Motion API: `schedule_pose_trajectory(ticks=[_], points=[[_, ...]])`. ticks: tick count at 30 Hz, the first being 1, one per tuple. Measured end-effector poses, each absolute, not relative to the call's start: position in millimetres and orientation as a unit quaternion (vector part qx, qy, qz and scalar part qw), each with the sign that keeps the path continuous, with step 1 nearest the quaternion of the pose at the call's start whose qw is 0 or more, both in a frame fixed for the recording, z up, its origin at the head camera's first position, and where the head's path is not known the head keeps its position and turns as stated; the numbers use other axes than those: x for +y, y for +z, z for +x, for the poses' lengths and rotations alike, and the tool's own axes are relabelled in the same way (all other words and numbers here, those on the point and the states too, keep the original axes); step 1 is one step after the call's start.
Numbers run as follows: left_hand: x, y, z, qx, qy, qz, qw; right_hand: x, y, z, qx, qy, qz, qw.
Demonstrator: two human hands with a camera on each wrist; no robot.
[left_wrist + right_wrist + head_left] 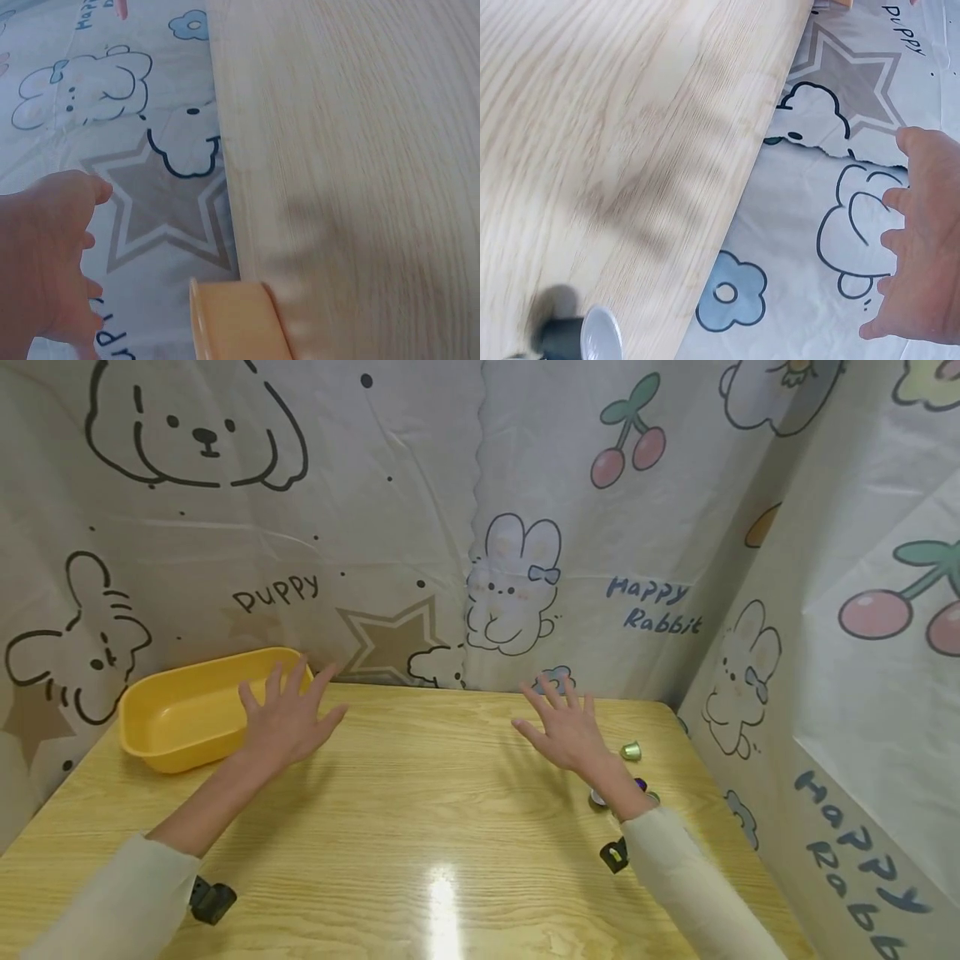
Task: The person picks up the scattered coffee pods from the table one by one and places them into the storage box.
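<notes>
Both hands hover above a wooden table with fingers spread and nothing held. In the head view my left hand (285, 718) is in front of the yellow plastic basin (180, 752), partly covering its right end. My right hand (566, 731) reaches over the table's right half. Nearest to it lies a green coffee capsule (632, 751) on its side. Several more small capsules, among them a whitish one (597, 799) and a dark blue one (641, 784), lie partly hidden behind the right forearm. The right wrist view shows a dark capsule with a pale rim (601, 334) lying sideways.
The wooden table (405, 793) meets a cartoon-printed cloth (420, 527) hung along its back and right side. The basin stands at the back left. Black camera mounts (213, 902) are worn at the wrists, below the sleeves.
</notes>
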State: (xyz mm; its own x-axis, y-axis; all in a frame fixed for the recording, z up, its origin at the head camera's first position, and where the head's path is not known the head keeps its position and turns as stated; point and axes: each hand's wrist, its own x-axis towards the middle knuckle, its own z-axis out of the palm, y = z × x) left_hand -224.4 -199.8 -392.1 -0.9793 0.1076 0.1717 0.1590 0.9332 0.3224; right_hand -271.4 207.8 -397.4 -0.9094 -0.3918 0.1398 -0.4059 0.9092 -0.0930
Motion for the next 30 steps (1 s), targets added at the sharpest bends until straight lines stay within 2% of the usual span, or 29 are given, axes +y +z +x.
schedule_pose_trajectory(ticks=[14, 30], points=[[-252, -390, -201, -0.978, -0.191, -0.045, 0.074, 176, -402, -276, -0.956, 0.076, 0.272, 0.073], [-324, -411, -181, -0.976, -0.199, -0.014, 0.081, 105, -395, -290, -0.943, 0.106, 0.314, 0.037]])
